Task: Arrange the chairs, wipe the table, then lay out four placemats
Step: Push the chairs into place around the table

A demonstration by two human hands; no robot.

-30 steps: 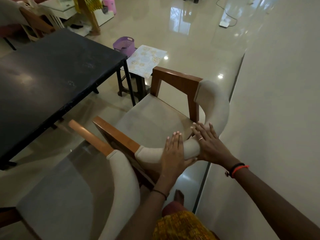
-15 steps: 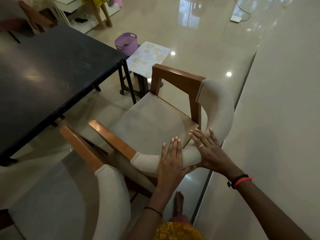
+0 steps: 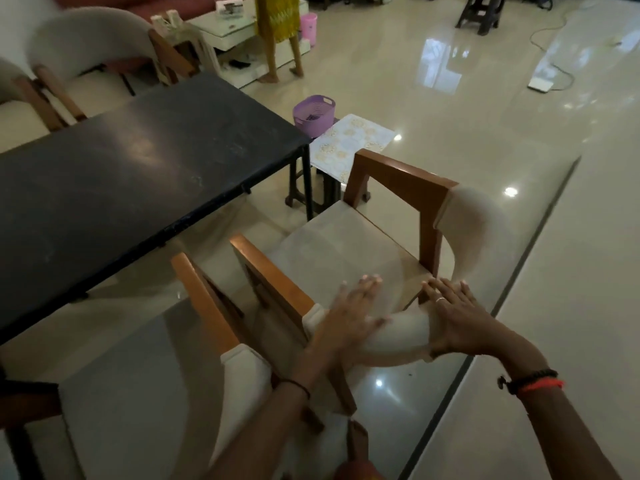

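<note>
A wooden armchair [image 3: 346,251] with a beige seat and curved padded backrest stands by the corner of the black table [image 3: 131,188]. My left hand [image 3: 346,317] lies on the backrest's near end with straight fingers. My right hand [image 3: 457,317] presses the backrest a little further right, fingers straight, thumb hidden underneath. A second matching chair [image 3: 145,393] stands to the left, partly under the table. A patterned placemat [image 3: 349,145] lies on a small stand past the table's corner.
A purple basket [image 3: 314,114] sits on the floor behind the placemat stand. Two more chairs [image 3: 69,64] stand at the table's far side. A person's legs [image 3: 280,60] are near a white low table. A white wall runs along my right.
The view has lifted and swung, showing more of the room. The chair has shifted toward the table with both hands still flat on its backrest.
</note>
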